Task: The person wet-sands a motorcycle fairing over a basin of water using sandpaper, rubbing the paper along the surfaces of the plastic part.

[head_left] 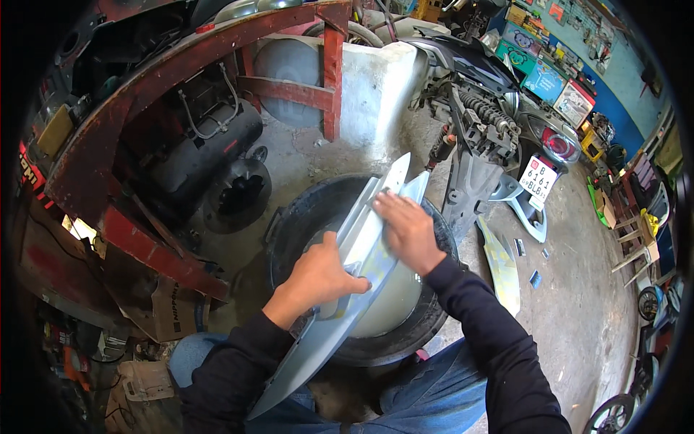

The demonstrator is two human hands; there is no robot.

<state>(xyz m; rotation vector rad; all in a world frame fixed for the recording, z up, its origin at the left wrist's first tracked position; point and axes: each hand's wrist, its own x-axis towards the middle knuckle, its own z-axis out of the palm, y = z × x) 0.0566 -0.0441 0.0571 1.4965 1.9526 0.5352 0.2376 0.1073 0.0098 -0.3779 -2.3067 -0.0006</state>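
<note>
A long, pale grey motorcycle body panel [307, 362] with yellowish patches lies slantwise over a black tub [285, 217]. Cloudy water [390, 311] shows inside the tub. My left hand [318, 275] grips the panel near its middle, its thumb across the pale face. Farther up, my right hand [408, 228] presses on the panel with its fingers together and bent. Whatever lies beneath those fingertips is hidden. The panel's lower end reaches down over my left leg, while its pointed end rises past the tub's far side.
A partly stripped motorcycle [470, 130] stands beyond the tub to the right. Another patchy panel [499, 264] lies on the floor, near a small blue piece [535, 278]. To the left, a red wooden bench [217, 43] stands over a dark cylindrical tank [210, 145].
</note>
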